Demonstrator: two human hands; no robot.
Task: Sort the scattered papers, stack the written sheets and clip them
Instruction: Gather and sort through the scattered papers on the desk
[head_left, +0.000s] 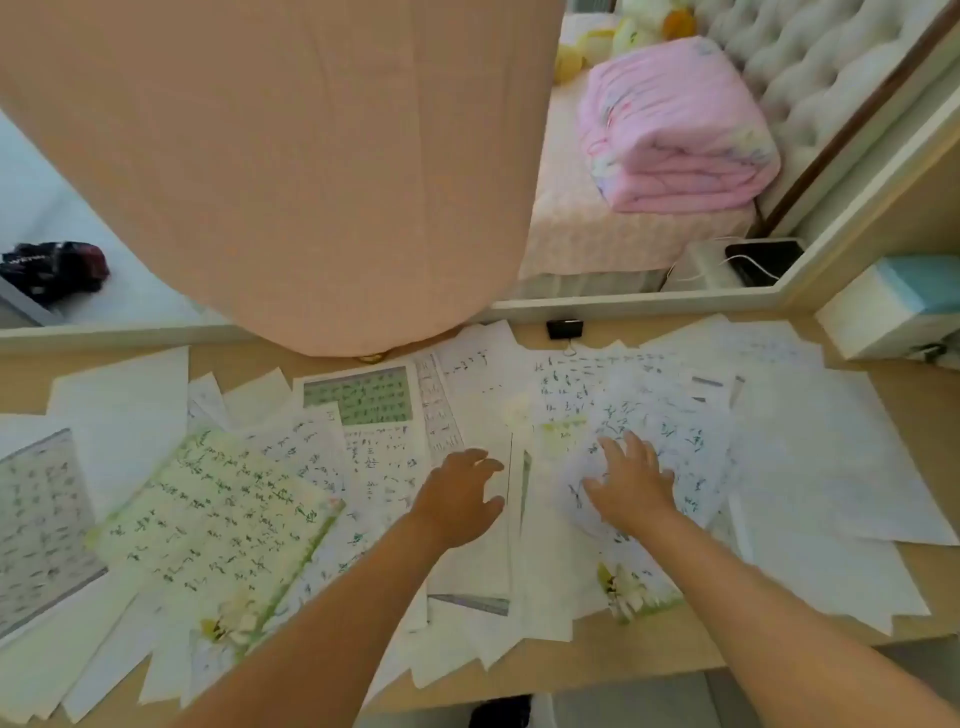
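Observation:
Several sheets of paper lie scattered and overlapping across the wooden desk (649, 660). Some are written, like the green-bordered sheet (218, 514) at the left and the handwritten sheet (670, 436) at the right. Others are blank, like the white sheet (831, 457) at far right. My left hand (460, 499) hovers over the middle papers, fingers curled and apart, holding nothing. My right hand (631, 483) rests flat with spread fingers on the handwritten sheet. A black binder clip (564, 330) sits at the desk's back edge.
A large peach fabric-covered shape (291, 171) stands at the desk's back, overlapping the papers' far edge. A white box with a teal top (893, 306) sits at the back right. Beyond the desk is a bed with a folded pink quilt (675, 130).

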